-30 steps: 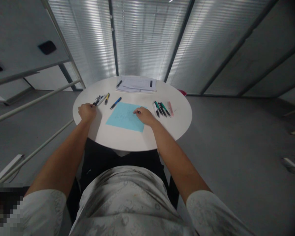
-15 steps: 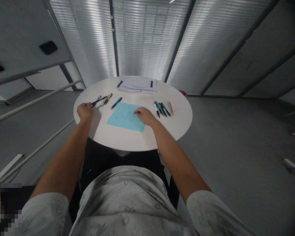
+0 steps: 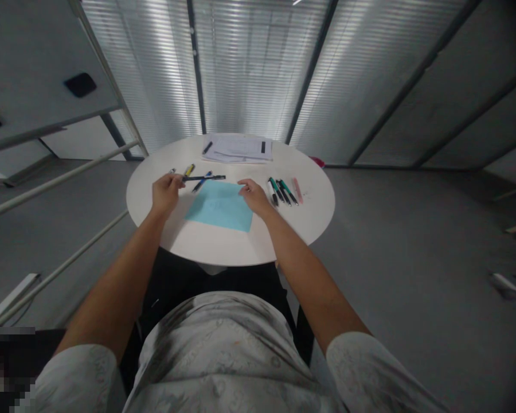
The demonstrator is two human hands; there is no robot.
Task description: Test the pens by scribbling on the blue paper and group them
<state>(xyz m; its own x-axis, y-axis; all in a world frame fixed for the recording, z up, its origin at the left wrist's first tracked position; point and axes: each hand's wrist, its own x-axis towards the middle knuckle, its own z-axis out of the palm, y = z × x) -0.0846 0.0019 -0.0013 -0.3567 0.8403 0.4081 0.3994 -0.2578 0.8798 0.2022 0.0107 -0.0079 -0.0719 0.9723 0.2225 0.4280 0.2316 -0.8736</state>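
My left hand (image 3: 166, 193) pinches the end of a dark pen (image 3: 206, 178), which points right over a blue pen (image 3: 200, 183) and the top left of a blue sheet (image 3: 221, 206). At the sheet's upper right corner is my right hand (image 3: 255, 197), its thumb and fingers curled a little apart with nothing visible between them. Faint marks show on the sheet. Behind my left hand lies a yellow pen (image 3: 190, 170), partly hidden.
Papers (image 3: 236, 149) with a black pen (image 3: 207, 147) on them lie at the far edge of the round white table (image 3: 313, 223). Several green, black and white pens (image 3: 284, 193) and a pink item (image 3: 298, 190) are at the right.
My left hand has lifted the dark pen and brought it right, toward the sheet. My right hand has shifted slightly up and its fingers have loosened. The view has moved slightly.
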